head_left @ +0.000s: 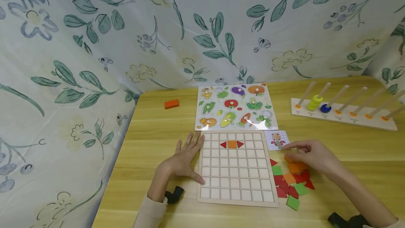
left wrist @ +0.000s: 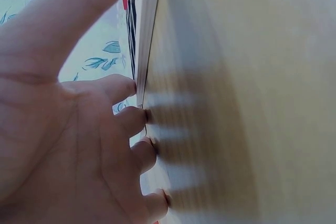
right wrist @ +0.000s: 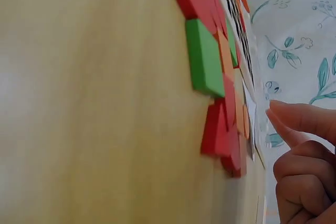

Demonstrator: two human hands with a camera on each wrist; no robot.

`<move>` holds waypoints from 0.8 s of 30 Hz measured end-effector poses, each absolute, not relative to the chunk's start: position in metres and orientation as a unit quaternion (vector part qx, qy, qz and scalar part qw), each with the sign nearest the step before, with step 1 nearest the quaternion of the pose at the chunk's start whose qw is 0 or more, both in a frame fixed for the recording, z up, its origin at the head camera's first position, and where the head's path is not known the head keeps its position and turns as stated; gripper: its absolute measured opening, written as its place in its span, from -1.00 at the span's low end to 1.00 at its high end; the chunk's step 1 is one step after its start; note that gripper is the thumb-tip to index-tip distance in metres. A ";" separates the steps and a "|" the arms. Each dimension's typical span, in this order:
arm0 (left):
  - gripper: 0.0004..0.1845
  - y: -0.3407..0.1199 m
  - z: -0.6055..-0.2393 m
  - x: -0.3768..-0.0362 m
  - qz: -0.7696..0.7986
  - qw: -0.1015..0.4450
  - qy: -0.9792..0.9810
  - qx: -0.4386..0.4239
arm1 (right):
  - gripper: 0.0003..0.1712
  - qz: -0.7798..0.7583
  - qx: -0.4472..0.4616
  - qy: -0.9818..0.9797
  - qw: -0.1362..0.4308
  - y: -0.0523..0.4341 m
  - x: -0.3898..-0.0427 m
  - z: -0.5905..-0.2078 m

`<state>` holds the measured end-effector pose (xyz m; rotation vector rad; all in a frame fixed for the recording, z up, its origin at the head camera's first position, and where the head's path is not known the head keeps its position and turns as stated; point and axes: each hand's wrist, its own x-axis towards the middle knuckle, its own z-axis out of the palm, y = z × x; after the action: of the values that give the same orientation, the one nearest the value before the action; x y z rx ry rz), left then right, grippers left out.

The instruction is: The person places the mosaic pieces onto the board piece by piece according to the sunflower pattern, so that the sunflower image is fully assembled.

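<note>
My left hand (head_left: 183,161) lies spread along the left edge of a wooden grid board (head_left: 237,171), its thumb and fingertips touching the frame. An orange square tile (head_left: 232,144) sits in the board's second row, between two red triangle tiles (head_left: 240,144). To the right, my right hand (head_left: 316,156) stretches its index finger to a small pattern card (head_left: 272,140), with the other fingers curled in. Nothing shows between thumb and index finger in the right wrist view. Below that hand lies a loose pile of red, orange and green tiles, among them a green tile (right wrist: 205,59).
A vegetable puzzle board (head_left: 218,112) adjoins the grid board's far edge. An orange block (head_left: 172,104) lies at the back left. On the right stands a peg rack (head_left: 341,113) with yellow and blue rings. A floral cloth (head_left: 190,27) hangs behind the table.
</note>
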<state>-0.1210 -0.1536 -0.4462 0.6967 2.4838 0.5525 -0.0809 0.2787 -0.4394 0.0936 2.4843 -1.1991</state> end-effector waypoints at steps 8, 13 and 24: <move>0.59 -0.154 -0.446 -0.121 0.217 0.248 0.908 0.257 | -0.46 -0.421 0.036 0.883 0.205 0.320 -0.058 -0.454; 0.58 -0.154 -0.447 -0.122 0.202 0.246 0.913 0.255 | -0.38 -0.417 0.061 0.877 0.229 0.336 -0.055 -0.462; 0.58 -0.154 -0.446 -0.120 0.209 0.247 0.912 0.254 | -0.28 -0.403 0.083 0.883 0.227 0.346 -0.058 -0.463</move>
<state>-0.1205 -0.1538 -0.4465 0.6918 2.4854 0.5689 -0.0582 0.3455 -0.4628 0.2290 2.4326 -1.1094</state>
